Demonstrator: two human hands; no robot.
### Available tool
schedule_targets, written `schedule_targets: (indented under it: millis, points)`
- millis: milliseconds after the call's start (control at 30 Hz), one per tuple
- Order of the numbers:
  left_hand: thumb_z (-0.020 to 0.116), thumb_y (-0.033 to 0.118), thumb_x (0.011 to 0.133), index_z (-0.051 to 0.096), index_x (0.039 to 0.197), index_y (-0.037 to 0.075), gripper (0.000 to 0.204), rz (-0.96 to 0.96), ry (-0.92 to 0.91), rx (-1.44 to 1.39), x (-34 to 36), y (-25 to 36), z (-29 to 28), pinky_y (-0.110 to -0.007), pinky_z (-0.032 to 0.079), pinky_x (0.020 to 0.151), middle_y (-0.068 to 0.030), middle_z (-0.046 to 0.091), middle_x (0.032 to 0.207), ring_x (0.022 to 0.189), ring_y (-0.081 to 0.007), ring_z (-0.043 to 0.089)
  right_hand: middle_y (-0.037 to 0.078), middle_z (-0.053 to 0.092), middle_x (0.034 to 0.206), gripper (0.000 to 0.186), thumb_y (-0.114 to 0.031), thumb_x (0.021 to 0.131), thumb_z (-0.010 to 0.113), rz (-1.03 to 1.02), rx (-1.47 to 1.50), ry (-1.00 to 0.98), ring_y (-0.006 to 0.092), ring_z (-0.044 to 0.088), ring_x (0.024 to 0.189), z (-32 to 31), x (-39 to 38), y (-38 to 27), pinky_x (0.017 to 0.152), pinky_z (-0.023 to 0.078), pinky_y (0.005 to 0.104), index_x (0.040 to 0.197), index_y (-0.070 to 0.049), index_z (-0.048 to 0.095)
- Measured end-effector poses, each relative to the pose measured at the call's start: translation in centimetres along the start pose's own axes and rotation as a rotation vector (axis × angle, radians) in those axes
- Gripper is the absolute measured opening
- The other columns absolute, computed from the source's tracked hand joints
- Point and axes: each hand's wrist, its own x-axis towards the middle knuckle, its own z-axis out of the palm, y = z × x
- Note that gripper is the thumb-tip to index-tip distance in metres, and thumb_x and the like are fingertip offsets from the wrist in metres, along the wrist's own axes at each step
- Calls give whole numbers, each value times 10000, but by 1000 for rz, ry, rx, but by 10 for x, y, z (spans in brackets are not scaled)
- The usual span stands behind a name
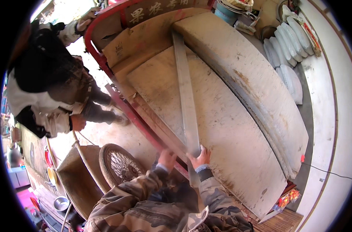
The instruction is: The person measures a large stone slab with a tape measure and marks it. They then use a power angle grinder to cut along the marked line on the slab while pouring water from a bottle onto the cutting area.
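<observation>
A long, flat grey bar lies lengthwise over a dusty, pale board in a red-framed cart bed. My right hand is closed around the near end of the bar. To its left, my left hand grips the red side rail, its fingers partly hidden. A wooden strip runs along the inside of this rail. Another thick board with a curved-looking edge lies to the right, and brown cardboard lines the far end.
At the left a co-worker stands with one hand on the red frame. A spoked wheel and a wooden barrow are near my left arm. White sacks are stacked at the far right. A thin cable crosses the right side.
</observation>
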Motion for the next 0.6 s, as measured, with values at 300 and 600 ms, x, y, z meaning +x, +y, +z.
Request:
schedule_targets:
  millis: [300,600]
  points:
    - [497,411,909,649,1035,84,382,-85,-316,360,-190,-76,104,-454,469,848,-223,651,979,951,-403,605,196,604,1017,513,-349,750,767,-85,88,104,350,565,967,-107,-115,148,856,461,435,1070,16,599]
    - [485,429,910,662,1078,70,434,-283,-353,106,-245,21,97,-441,481,859,-221,650,1065,978,-392,619,192,677,874,371,-313,768,714,327,0,-1,344,649,845,-214,-300,299,768,513,421,929,15,654]
